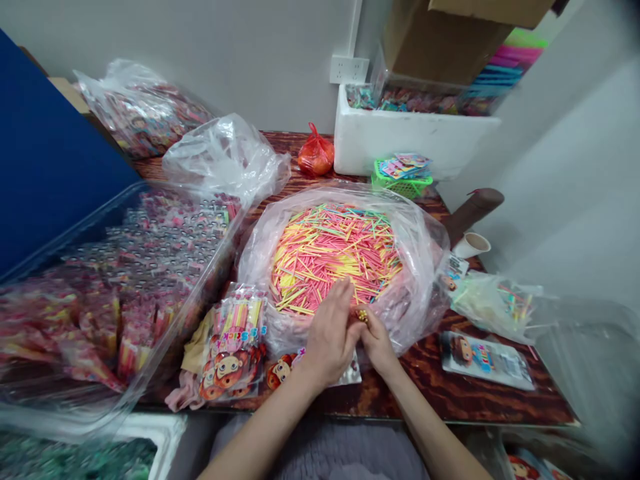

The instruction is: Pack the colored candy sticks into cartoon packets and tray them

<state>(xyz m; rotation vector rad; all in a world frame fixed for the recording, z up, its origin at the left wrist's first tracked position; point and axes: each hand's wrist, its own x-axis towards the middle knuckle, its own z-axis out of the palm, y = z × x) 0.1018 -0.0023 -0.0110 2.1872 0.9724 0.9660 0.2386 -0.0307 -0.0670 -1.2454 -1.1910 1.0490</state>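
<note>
My left hand [330,333] is stretched flat with its fingers together, its palm side against my right hand. My right hand [377,343] is closed round a small bundle of thin sticks [363,316], of which only the yellowish ends show. Both hands are at the near rim of a large clear plastic bag [420,233], rolled open. Inside it lies a heap of thin pink, yellow and green sticks [335,253]. Below my left hand is a printed pouch [281,371], partly hidden. More printed pouches [233,360] with sticks inside lie to the left.
A clear bin [200,287] of filled pouches stands at left. Behind are a crumpled plastic bag [225,157], a red bag [316,157], a green basket [403,187] and a white foam box [415,137]. A paper cup [471,245] and a flat pouch [487,360] are at right.
</note>
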